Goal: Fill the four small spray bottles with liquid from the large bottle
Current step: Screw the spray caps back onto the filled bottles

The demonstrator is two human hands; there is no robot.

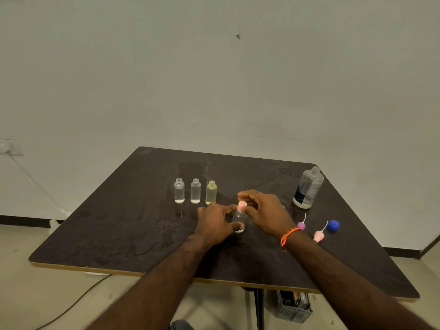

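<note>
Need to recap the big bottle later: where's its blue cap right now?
In the head view, the blue cap lies on the table's right side, in front of the large bottle and just right of a loose pink spray top.

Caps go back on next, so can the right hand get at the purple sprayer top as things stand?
Probably yes, once it lets go. The right hand is pinching the pink top on the bottle, but the purple sprayer top lies loose on the table just beside its wrist, with nothing between.

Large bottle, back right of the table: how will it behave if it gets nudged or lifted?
The large bottle stands uncapped and seems partly full, so a tip would probably spill. It looks like thin clear plastic, likely to flex when squeezed. The table looks wet, so it may slide.
</note>
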